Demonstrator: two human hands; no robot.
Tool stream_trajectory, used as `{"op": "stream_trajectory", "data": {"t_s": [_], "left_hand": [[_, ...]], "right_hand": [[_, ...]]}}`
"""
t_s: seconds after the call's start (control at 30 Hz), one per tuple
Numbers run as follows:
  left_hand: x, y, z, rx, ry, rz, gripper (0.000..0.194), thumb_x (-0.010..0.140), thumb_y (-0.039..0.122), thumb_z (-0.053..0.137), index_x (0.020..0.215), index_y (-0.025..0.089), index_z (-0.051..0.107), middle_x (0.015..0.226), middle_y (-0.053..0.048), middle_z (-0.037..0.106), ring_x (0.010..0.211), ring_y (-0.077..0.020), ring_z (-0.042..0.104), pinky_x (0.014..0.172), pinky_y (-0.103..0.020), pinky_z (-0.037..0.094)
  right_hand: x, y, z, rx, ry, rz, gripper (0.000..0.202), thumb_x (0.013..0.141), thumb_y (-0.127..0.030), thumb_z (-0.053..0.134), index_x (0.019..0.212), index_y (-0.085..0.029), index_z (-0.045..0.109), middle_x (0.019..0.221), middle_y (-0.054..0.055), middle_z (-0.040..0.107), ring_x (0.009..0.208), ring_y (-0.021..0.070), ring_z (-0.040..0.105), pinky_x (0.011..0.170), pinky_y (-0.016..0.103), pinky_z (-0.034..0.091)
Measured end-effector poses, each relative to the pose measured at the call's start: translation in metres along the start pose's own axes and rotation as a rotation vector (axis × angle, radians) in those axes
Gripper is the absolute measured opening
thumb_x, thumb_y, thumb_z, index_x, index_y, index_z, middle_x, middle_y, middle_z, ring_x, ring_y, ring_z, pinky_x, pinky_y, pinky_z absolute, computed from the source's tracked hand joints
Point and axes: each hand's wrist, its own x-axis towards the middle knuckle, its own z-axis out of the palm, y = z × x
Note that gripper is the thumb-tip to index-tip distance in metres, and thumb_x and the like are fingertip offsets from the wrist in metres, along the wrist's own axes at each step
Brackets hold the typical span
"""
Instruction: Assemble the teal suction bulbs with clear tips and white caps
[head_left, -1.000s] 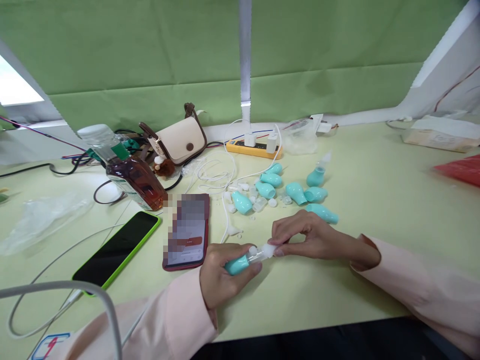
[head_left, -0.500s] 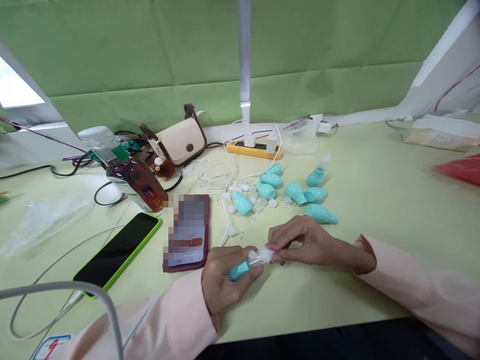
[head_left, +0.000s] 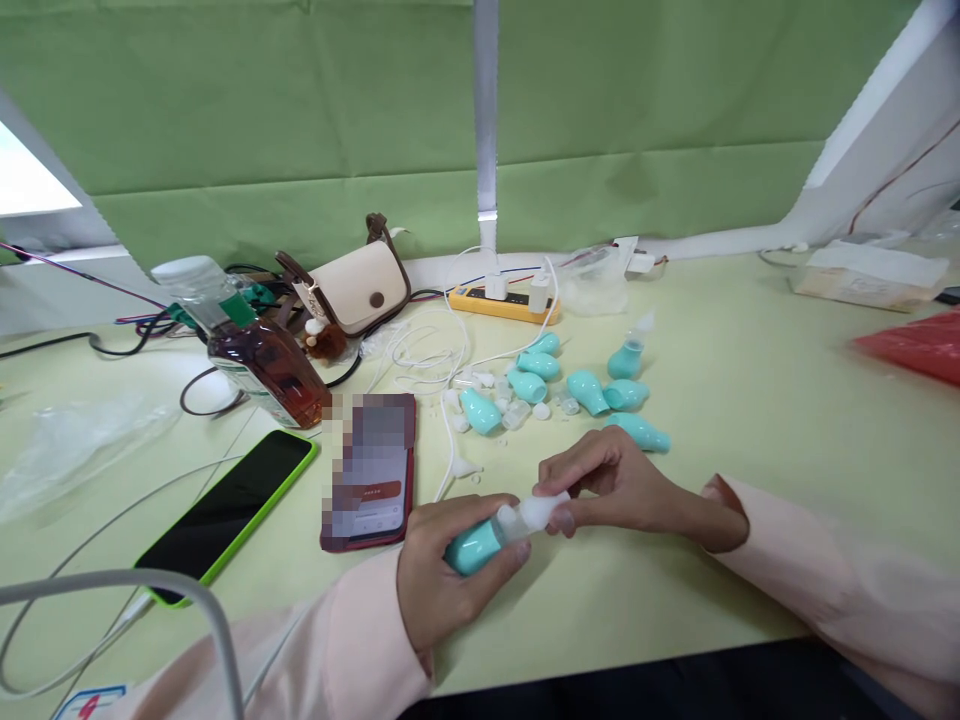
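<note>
My left hand [head_left: 442, 585] is wrapped round a teal squeeze bulb [head_left: 475, 548], which looks like part of a nasal aspirator. A clear collar [head_left: 512, 524] sticks out of the bulb's front, pointing right. On the collar's far end sits a soft white tip [head_left: 538, 511], which the thumb and fingers of my right hand [head_left: 600, 485] pinch. Beyond my hands lie several loose teal bulbs [head_left: 480, 411] on their sides. One assembled aspirator [head_left: 625, 358] with a white tip stands upright behind them.
Small clear and white parts [head_left: 516, 414] lie among the bulbs. To the left are a red-cased phone [head_left: 375, 490], a green-edged phone [head_left: 232, 510] and a tilted bottle [head_left: 274, 370]. A handbag [head_left: 360, 290] and yellow power strip [head_left: 502, 303] stand at the back, with cables around.
The bulb in my left hand shows more of its body, and its white tip has shifted slightly right. My right hand keeps pinching the tip. The whole view has moved slightly.
</note>
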Motion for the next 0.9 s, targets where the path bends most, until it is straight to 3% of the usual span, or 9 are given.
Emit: {"op": "stream_trajectory", "data": {"t_s": [0.17,0.3,0.37,0.43,0.53,0.6,0.73,0.9], "left_hand": [[-0.002,-0.004,-0.001,0.006,-0.018,-0.035,0.033,0.065,0.024,0.064,0.097,0.02,0.056,0.094,-0.003,0.064,0.085,-0.0183,0.059,0.075,-0.028,0.045],[0.0,-0.004,-0.002,-0.035,-0.056,-0.046,0.037,0.069,0.022,0.059,0.105,0.022,0.05,0.1,-0.004,0.06,0.091,-0.0181,0.055,0.08,-0.031,0.043],[0.001,-0.004,-0.001,-0.058,-0.067,-0.068,0.029,0.073,0.019,0.054,0.102,0.021,0.051,0.097,-0.004,0.061,0.089,-0.0167,0.055,0.078,-0.03,0.044],[0.002,-0.004,-0.001,-0.061,-0.075,-0.071,0.023,0.074,0.016,0.051,0.097,0.02,0.052,0.094,-0.004,0.06,0.087,-0.0162,0.055,0.077,-0.029,0.044],[0.002,-0.004,0.001,-0.067,-0.09,-0.024,0.02,0.074,0.012,0.049,0.093,0.018,0.052,0.091,-0.004,0.06,0.087,-0.0163,0.055,0.078,-0.029,0.043],[0.002,-0.004,0.001,-0.074,-0.093,0.009,0.018,0.074,0.01,0.048,0.09,0.018,0.052,0.09,-0.004,0.059,0.086,-0.0165,0.055,0.078,-0.03,0.043],[0.0,-0.004,0.002,-0.078,-0.085,0.002,0.017,0.075,0.01,0.046,0.089,0.018,0.052,0.088,-0.005,0.059,0.085,-0.0168,0.054,0.077,-0.031,0.043],[0.0,-0.003,0.001,-0.066,-0.101,-0.036,0.016,0.076,0.012,0.043,0.088,0.018,0.052,0.086,-0.005,0.059,0.082,-0.017,0.054,0.073,-0.031,0.043]], "right_hand": [[0.002,0.001,-0.008,0.016,0.086,-0.136,0.022,0.063,-0.007,0.063,0.079,-0.022,0.068,0.054,-0.001,0.061,0.05,0.0098,0.051,0.047,0.024,0.04],[0.0,-0.021,-0.032,-0.042,0.294,-0.298,0.012,0.065,-0.015,0.063,0.069,-0.024,0.068,0.052,-0.002,0.057,0.046,0.0087,0.044,0.041,0.023,0.033],[-0.001,-0.035,-0.048,-0.121,0.473,-0.408,0.006,0.065,-0.021,0.064,0.061,-0.024,0.067,0.05,-0.002,0.056,0.046,0.0092,0.042,0.044,0.026,0.034],[-0.001,-0.045,-0.064,-0.247,0.741,-0.495,0.008,0.063,-0.023,0.065,0.055,-0.023,0.065,0.05,-0.002,0.055,0.047,0.0106,0.044,0.049,0.028,0.036],[-0.001,-0.049,-0.088,-0.544,1.121,-0.534,0.011,0.063,-0.027,0.065,0.054,-0.022,0.061,0.052,-0.002,0.053,0.05,0.0131,0.048,0.049,0.029,0.036],[-0.001,-0.046,-0.102,-0.779,1.261,-0.517,0.014,0.064,-0.032,0.062,0.055,-0.021,0.058,0.05,-0.002,0.048,0.047,0.0124,0.045,0.046,0.028,0.032],[-0.003,-0.036,-0.125,-1.001,1.297,-0.447,0.016,0.068,-0.033,0.057,0.056,-0.023,0.057,0.046,-0.002,0.042,0.047,0.0115,0.039,0.048,0.028,0.029],[-0.004,-0.02,-0.146,-1.348,1.279,-0.181,0.024,0.074,-0.036,0.045,0.063,-0.02,0.059,0.057,0.004,0.056,0.056,0.0149,0.048,0.058,0.029,0.038]]}}
